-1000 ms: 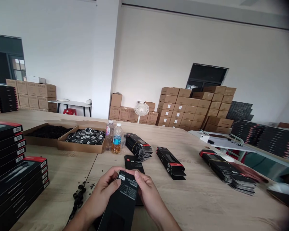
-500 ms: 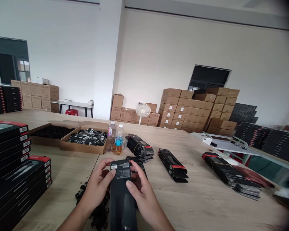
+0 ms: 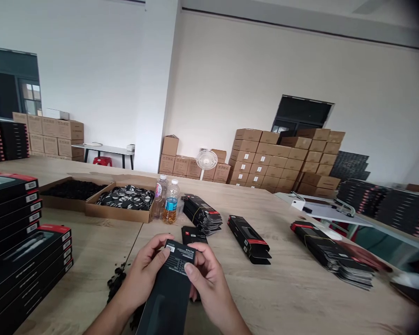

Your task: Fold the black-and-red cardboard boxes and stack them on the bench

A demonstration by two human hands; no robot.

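Gripping a long black product box (image 3: 169,288) from both sides, the left hand (image 3: 143,274) and the right hand (image 3: 207,281) sit close together at its far end, each thumb pressed on the top face beside the printed label and white sticker, the fingers wrapped under the edges. The box is held just above the wooden table (image 3: 293,293), low and centre in the head view, tilted so that its near end runs off the bottom of the frame. Just beyond the fingertips a second black box with a red mark (image 3: 194,234) lies flat on the table. To the left of the left wrist a scatter of small black parts (image 3: 116,280) rests on the wood. Farther out, two plastic bottles (image 3: 165,202) stand upright side by side, touching a cardboard tray of black-and-white round pieces (image 3: 122,204), with another tray of dark parts (image 3: 71,191) next to it. Right of the bottles lies a banded pile of flattened black sleeves (image 3: 201,214), then a single black carton with a red stripe (image 3: 249,238), and well to the right another flattened bundle (image 3: 331,255). Stacks of finished black boxes (image 3: 19,246) fill the left edge. Against the back wall stand brown shipping cartons (image 3: 282,158) and a white fan (image 3: 206,160).
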